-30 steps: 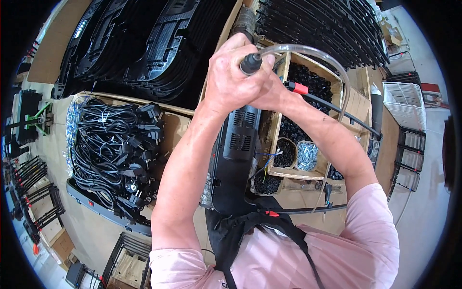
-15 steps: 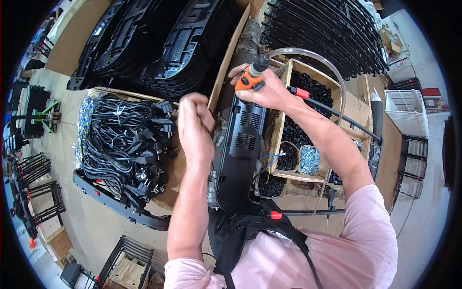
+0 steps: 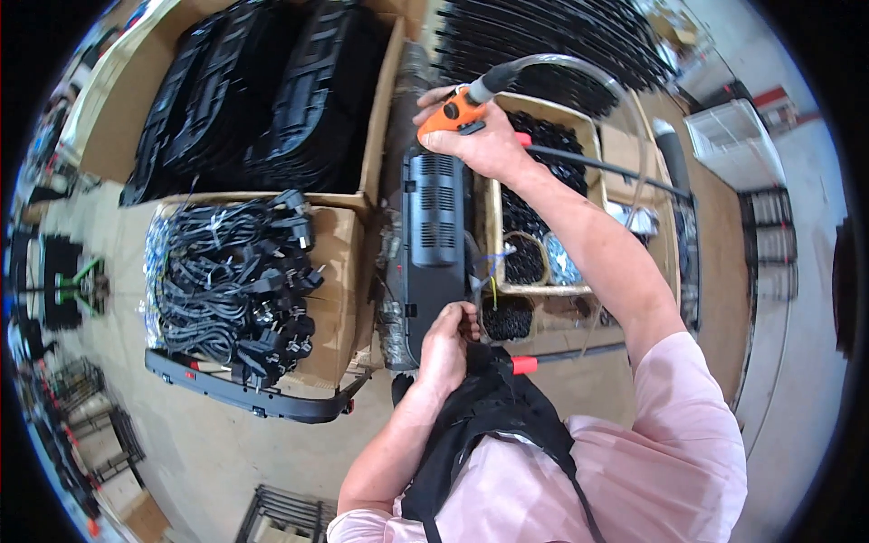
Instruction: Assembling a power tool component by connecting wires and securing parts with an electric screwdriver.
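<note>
My right hand (image 3: 489,140) is wrapped around an orange power screwdriver (image 3: 453,113) with a dark end, above the far end of a long black plastic housing (image 3: 434,282). A clear hose (image 3: 593,65) curves away near the tool. The tool's tip is hidden. Vent slots run along the housing's raised far part. At its near end my left hand (image 3: 445,348) rests with curled fingers against the right edge. Whatever those fingers may hold is hidden. Blue and yellow wires (image 3: 493,262) stick out beside the housing.
Left of the housing, bundled black power cords (image 3: 226,281) lie on a cardboard box (image 3: 337,262). Behind them, a large carton (image 3: 385,100) holds stacked black panels (image 3: 317,109). On the right, a wooden bin (image 3: 543,290) contains small black parts; a black tube frame (image 3: 615,163) crosses it.
My left hand has come down from beside the housing's far part to its near end. My right hand still holds the screwdriver at the far end. The whole view has shifted somewhat.
</note>
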Motion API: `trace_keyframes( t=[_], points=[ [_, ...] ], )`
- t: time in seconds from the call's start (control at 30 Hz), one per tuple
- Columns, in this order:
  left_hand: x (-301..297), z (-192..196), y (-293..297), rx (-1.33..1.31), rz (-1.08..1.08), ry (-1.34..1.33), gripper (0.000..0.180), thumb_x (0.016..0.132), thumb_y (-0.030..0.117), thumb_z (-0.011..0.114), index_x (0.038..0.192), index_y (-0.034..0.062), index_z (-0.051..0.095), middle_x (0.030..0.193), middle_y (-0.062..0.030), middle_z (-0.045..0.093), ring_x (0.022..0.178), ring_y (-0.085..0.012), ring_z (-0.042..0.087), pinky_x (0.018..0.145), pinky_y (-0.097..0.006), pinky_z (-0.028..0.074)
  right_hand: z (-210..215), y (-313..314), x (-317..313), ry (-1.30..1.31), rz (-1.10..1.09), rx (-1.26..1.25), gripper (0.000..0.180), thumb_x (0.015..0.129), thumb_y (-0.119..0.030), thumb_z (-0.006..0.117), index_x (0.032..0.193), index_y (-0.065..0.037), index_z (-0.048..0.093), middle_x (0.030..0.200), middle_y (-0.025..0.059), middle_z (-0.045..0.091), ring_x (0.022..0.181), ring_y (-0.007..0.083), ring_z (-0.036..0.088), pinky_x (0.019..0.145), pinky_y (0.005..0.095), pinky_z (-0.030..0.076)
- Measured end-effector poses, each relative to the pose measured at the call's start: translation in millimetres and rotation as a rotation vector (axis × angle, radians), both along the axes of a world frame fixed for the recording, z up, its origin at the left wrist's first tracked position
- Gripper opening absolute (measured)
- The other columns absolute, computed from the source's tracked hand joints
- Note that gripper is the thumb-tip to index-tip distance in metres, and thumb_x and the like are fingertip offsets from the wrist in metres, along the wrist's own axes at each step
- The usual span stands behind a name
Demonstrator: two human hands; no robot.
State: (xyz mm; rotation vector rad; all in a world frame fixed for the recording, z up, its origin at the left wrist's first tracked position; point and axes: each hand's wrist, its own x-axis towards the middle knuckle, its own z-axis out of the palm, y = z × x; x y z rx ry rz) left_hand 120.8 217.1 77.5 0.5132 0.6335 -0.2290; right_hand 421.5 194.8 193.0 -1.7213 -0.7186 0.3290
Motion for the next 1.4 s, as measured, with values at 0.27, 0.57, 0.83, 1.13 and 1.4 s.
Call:
trace_keyframes(
  t=[0.27,0.57,0.83,1.13,1.4],
  points=[
    [37,-31,-62,0.150,-0.512,-0.037,0.034,0.111,0.024,0.051,0.132,0.0014,0.065,0.123,-0.0081,0.067,0.117,-0.0209,0.062,0.106,-0.036,0.048,47,-168,-80,0.075,-0.210,0.174,0.047,0.088,-0.012,0.081,0.131,-0.004,0.064,0.119,0.0123,0.076,0.112,0.0195,0.071,0.105,0.0385,0.056],
    [59,-119,-132,0.917,-1.047,-0.076,0.060,0.106,0.043,0.052,0.151,0.0036,0.054,0.153,-0.0209,0.057,0.144,-0.0358,0.052,0.118,-0.044,0.041,16,-308,-99,0.142,-0.446,0.259,0.056,0.088,-0.010,0.084,0.138,0.000,0.060,0.124,0.0148,0.074,0.116,0.0210,0.070,0.104,0.0382,0.057],
    [203,-64,-162,1.648,-0.734,-0.392,0.032,0.099,0.022,0.069,0.128,0.0097,0.068,0.119,-0.0218,0.067,0.108,-0.0406,0.069,0.094,-0.049,0.056,-72,-393,-78,0.285,-0.615,0.302,0.058,0.086,-0.007,0.086,0.137,-0.003,0.057,0.122,0.0127,0.074,0.118,0.0200,0.069,0.107,0.0379,0.055],
    [297,-138,-176,2.121,-1.319,-0.606,0.029,0.102,0.016,0.063,0.130,0.0133,0.054,0.114,-0.0212,0.064,0.097,-0.0409,0.075,0.078,-0.051,0.063,-124,-400,-49,0.468,-0.645,0.275,0.056,0.086,-0.006,0.083,0.137,-0.003,0.059,0.124,0.0131,0.073,0.117,0.0200,0.069,0.107,0.0360,0.055],
    [281,-123,-151,1.579,-0.647,-0.349,0.035,0.104,0.015,0.065,0.137,0.0084,0.055,0.111,-0.0183,0.067,0.092,-0.0357,0.072,0.079,-0.046,0.059,-209,-336,7,0.590,-0.760,0.369,0.048,0.088,-0.006,0.082,0.132,-0.003,0.063,0.115,0.0075,0.071,0.108,0.0142,0.067,0.098,0.0309,0.054]
  ],
)
